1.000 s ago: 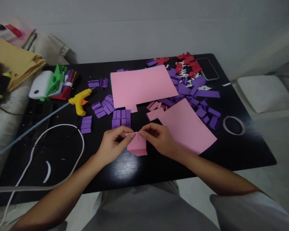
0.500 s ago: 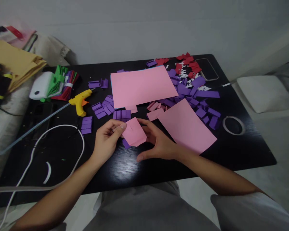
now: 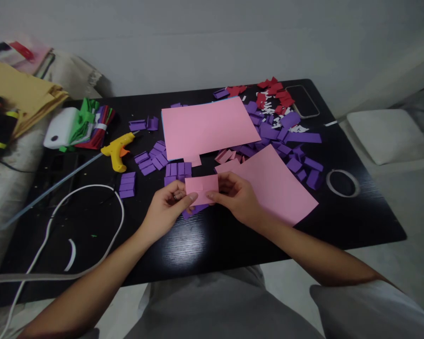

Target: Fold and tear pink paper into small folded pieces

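Observation:
A small piece of pink paper with crease lines is held up between both hands. My left hand pinches its left side, thumb on the front face. At its right side, my right hand grips with the thumb in front and fingers behind. Folded purple paper pieces lie just beyond the hands, and part of a purple piece shows under them. To the right, a large pink sheet lies partly beneath my right forearm. Another pink sheet rests farther back.
A yellow glue gun with a white cable lies at left, near bundled coloured strips. Purple, red and white paper scraps cover the back right. A roll of tape sits at the right on the black table.
The pink piece has been turned from a tilted position to level. My right hand, earlier with its thumb apart, has closed on the piece's right side.

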Demonstrator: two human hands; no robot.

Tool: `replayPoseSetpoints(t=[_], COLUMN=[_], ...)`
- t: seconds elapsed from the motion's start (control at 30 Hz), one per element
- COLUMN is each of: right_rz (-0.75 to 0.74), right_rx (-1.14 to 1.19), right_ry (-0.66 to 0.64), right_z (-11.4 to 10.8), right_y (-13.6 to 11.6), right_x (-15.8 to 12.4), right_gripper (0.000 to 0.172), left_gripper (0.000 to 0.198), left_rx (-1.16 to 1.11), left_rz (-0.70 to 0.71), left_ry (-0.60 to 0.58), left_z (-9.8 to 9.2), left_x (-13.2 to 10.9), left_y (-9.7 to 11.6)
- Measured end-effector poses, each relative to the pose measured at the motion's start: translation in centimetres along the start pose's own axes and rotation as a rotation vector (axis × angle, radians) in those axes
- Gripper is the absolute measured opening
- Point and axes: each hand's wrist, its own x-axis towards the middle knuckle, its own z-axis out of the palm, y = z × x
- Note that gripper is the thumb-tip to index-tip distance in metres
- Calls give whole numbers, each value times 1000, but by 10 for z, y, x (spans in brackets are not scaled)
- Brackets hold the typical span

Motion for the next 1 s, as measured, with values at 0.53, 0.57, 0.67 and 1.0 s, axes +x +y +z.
replayPoseSetpoints(t=[0.53,0.57,0.67,1.0], right_rz=[-166,-167,-170,-176], right_rx=[-22,-29,-56,-134], right_ry=[12,11,21,-27], right_z=[1,1,1,1], right_y=[5,6,7,3], right_x=[-3,-3,-4,-6], right_gripper=[53,53,53,51], left_gripper=[35,33,28,18], left_rx=[-105,-101,-77,-42], left_rz=[170,172,180,136], left_ry=[149,146,145,66], left_z=[7,7,6,6], left_x=[1,1,0,-1], left_y=[-13,-13,-13,-8])
